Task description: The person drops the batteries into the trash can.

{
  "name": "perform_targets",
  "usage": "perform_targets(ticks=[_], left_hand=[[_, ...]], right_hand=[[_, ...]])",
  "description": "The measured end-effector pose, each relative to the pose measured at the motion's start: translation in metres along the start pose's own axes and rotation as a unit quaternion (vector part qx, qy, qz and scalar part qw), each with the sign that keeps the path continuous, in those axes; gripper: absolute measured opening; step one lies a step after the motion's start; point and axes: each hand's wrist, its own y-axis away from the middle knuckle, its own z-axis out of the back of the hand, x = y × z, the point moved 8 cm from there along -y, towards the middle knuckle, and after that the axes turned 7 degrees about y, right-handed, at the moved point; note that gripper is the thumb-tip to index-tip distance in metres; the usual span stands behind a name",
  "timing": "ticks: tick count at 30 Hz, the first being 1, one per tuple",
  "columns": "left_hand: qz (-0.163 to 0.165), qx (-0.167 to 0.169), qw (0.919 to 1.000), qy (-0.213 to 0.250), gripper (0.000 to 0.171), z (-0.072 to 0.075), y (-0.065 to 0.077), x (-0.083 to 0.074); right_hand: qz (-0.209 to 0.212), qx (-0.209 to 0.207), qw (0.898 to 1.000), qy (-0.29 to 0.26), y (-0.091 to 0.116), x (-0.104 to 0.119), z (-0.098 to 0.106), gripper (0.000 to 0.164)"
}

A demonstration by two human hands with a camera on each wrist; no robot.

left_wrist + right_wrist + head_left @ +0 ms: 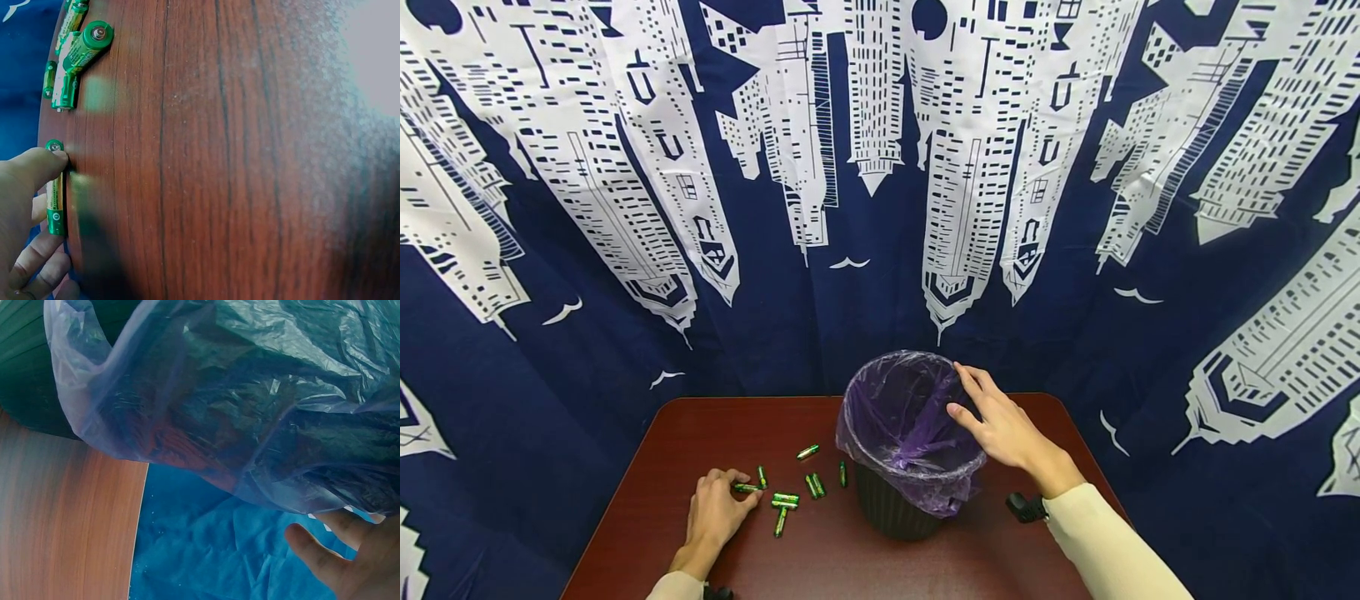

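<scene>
Brown table (715, 425): your left hand (715, 510) pinched battery (746, 487) toward left edge; step was likely pick-up, next needed steady lift. Your right hand (1009, 427), unclenched, was at bin (887, 507) rim, contact unclear.

The cylindrical batteries (780, 522) at the left are bright green with yellowish bands and small printed lettering. Right of them, a translucent purple bin liner (859, 427) with pale, glossy creases overhangs a dark, ribbed bin (891, 504). The table (700, 429) is reddish brown, streaked with darker wood grain. At the far side, the navy curtain (775, 325) carries white upside-down skyscrapers with navy windows, plus white gulls. The right sleeve (1108, 537) is plain cream; the wrist device (1025, 507) beside it is black.
</scene>
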Motion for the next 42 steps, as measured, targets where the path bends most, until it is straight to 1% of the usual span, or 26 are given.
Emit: perform_targets(ticks=[8, 12, 19, 25, 29, 32, 38, 42], left_hand=[[0.002, -0.001, 1.0000, 0.002, 0.027, 0.001, 0.001, 0.001], [0.001, -0.003, 1.0000, 0.006, 0.027, 0.003, 0.001, 0.001], [-0.008, -0.013, 0.9998, 0.008, 0.026, 0.011, -0.001, -0.002], [-0.015, -0.022, 0.9994, 0.021, 0.030, 0.020, -0.006, -0.010], [-0.023, -0.030, 0.9990, 0.022, 0.029, 0.026, -0.009, -0.019], [-0.034, -0.038, 0.9984, 0.025, 0.029, 0.030, -0.012, -0.029], [-0.052, -0.036, 0.9974, 0.036, 0.029, 0.035, -0.019, -0.050], [-0.079, -0.051, 0.9948, 0.039, 0.028, 0.040, -0.022, -0.066]], right_hand=[[-0.002, 0.009, 1.000, 0.004, -0.002, 0.001, -0.001, 0.081], [0.004, 0.011, 1.000, 0.018, -0.002, 0.003, -0.001, 0.081], [0.016, 0.015, 0.999, 0.044, -0.003, 0.008, 0.003, 0.084], [0.016, 0.029, 0.998, 0.056, -0.002, 0.010, 0.004, 0.086], [0.014, 0.035, 0.997, 0.060, -0.002, 0.010, 0.004, 0.087], [0.011, 0.038, 0.998, 0.058, -0.002, 0.010, 0.004, 0.088], [0.009, 0.038, 0.998, 0.049, -0.002, 0.007, 0.003, 0.088], [0.008, 0.038, 0.998, 0.045, -0.002, 0.006, 0.002, 0.088]])
